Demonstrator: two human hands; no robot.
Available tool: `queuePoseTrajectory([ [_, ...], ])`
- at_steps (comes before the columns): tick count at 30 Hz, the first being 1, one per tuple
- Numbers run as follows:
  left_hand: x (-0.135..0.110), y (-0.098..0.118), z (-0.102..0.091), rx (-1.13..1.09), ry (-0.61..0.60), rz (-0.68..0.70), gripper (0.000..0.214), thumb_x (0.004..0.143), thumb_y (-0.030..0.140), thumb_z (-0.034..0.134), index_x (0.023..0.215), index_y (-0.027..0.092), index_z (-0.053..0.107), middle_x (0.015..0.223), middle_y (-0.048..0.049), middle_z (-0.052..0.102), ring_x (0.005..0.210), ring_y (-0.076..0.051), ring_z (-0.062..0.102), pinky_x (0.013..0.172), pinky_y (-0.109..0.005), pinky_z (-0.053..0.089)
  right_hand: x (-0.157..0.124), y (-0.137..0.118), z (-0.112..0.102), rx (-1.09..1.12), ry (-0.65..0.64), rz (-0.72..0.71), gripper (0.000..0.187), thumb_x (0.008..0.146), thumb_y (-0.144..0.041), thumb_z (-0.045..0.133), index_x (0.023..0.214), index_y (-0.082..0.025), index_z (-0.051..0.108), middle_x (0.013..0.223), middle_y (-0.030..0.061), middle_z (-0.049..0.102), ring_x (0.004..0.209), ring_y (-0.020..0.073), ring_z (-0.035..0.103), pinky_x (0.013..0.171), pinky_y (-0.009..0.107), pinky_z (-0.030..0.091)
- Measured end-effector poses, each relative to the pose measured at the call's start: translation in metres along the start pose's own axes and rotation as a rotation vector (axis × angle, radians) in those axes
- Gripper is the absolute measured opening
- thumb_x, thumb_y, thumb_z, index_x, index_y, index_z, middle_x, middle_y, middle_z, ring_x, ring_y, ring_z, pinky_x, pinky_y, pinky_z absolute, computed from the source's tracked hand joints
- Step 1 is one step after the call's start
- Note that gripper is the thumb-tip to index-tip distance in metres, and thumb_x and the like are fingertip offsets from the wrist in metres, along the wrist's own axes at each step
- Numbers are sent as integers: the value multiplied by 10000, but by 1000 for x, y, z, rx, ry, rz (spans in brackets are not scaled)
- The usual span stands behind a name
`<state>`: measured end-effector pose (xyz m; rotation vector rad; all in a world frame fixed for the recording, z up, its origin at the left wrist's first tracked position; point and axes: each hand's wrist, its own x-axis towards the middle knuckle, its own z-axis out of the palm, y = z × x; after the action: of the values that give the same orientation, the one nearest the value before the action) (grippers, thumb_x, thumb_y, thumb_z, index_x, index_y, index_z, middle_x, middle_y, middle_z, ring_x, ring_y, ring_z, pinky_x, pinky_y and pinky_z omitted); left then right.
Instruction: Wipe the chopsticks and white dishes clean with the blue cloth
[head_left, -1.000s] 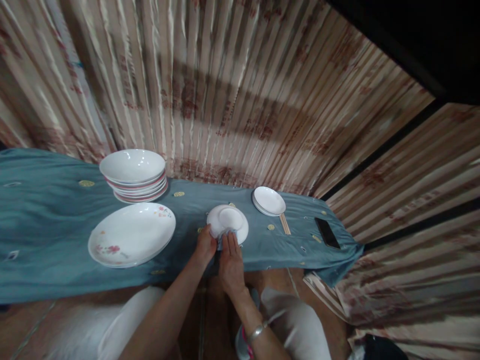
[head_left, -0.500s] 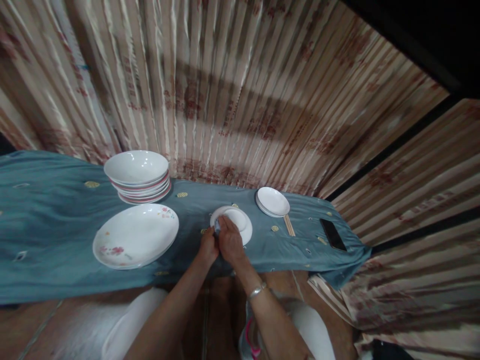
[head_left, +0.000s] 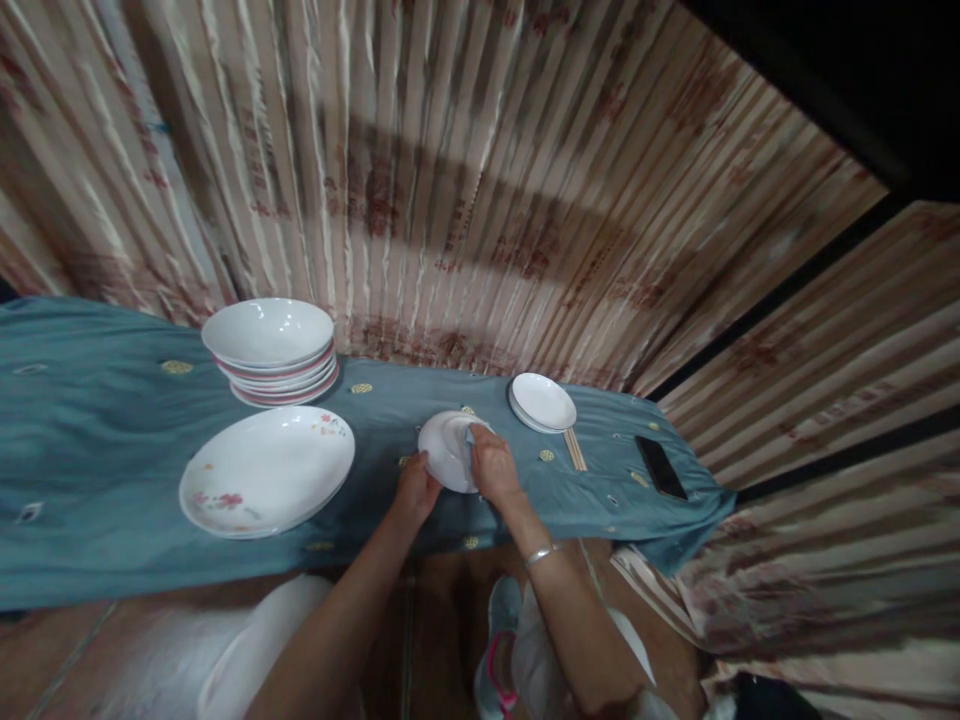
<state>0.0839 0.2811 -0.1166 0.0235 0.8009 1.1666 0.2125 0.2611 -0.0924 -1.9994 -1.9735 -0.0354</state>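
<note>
A small white plate [head_left: 442,452] with its foot ring facing up is between my two hands, low over the table. My left hand [head_left: 415,490] grips the plate's near-left rim, thumb on top. Over its right side, my right hand [head_left: 493,466] presses a pale, bluish-white cloth or tissue [head_left: 470,436] against the surface. Most of that piece is hidden under the fingers. To the left lies a large oval plate [head_left: 270,470] with pink flowers, apparently on another. To the right is a short stack of small white plates [head_left: 544,402].
A stack of bowls or deep dishes [head_left: 268,335] with red-edged rims stands at the back left. Chopsticks [head_left: 575,450] and a black phone [head_left: 660,467] lie at right. The table has a blue-green cloth [head_left: 97,430]; a pleated curtain [head_left: 450,200] hangs behind.
My right hand has moved right across the plate with the wiping piece, from near my left hand to the plate's right side. My left hand stays at the rim.
</note>
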Motion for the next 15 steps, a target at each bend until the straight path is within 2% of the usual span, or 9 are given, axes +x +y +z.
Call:
queuePoseTrajectory([
  [7,-3,1,3,21,-20,23,110,763,46,581,742,146,620,595,-9,639,681,-176,653,703,-284,534,-40,4,8,89,114,-51,492,866,-63,363,1328,-84,531,1315,173,599,1265,232,526,1085,416,407],
  [12,-7,2,6,45,-70,57,118,784,62,558,743,144,633,613,-20,659,659,-167,651,712,-279,531,-63,-7,17,223,149,-111,558,826,-52,377,1366,-96,511,1371,154,557,1320,234,476,1106,423,406],
  [15,-12,3,10,64,-111,91,115,776,69,586,717,156,631,620,-11,663,622,-144,636,700,-256,516,-65,-18,16,289,164,-169,556,856,-71,368,1398,-120,481,1425,142,506,1356,220,433,1118,418,400],
])
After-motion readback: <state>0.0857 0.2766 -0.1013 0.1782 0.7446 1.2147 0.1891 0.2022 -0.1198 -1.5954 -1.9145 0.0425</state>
